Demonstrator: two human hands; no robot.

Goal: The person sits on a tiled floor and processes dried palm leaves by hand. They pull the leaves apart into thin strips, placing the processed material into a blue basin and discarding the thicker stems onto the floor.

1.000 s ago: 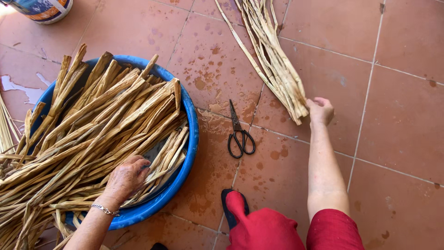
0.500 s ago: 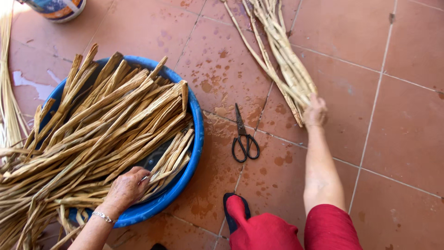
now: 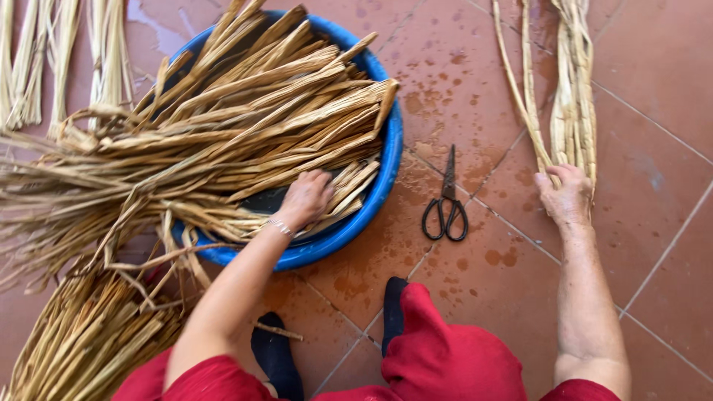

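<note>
A blue plastic basin [image 3: 375, 189] on the tiled floor is piled with long dry straw-coloured reed strips [image 3: 245, 111]. My left hand [image 3: 306, 199] reaches into the basin and rests on the strips near its front rim, fingers curled among them. My right hand [image 3: 566, 194] lies on the near end of a separate bundle of reeds [image 3: 573, 89] stretched across the floor at the right, gripping it. Black scissors [image 3: 445, 204] lie shut on the tiles between the basin and that bundle.
More reed bundles lie at the lower left [image 3: 82, 341] and upper left [image 3: 44, 59]. My red-trousered legs and dark socks [image 3: 276, 360] are at the bottom. The terracotta tiles [image 3: 653, 245] are wet and spotted near the basin.
The view has moved closer and shifted. My left hand has moved toward the basin's front right. My right hand has kept hold of the floor bundle's end.
</note>
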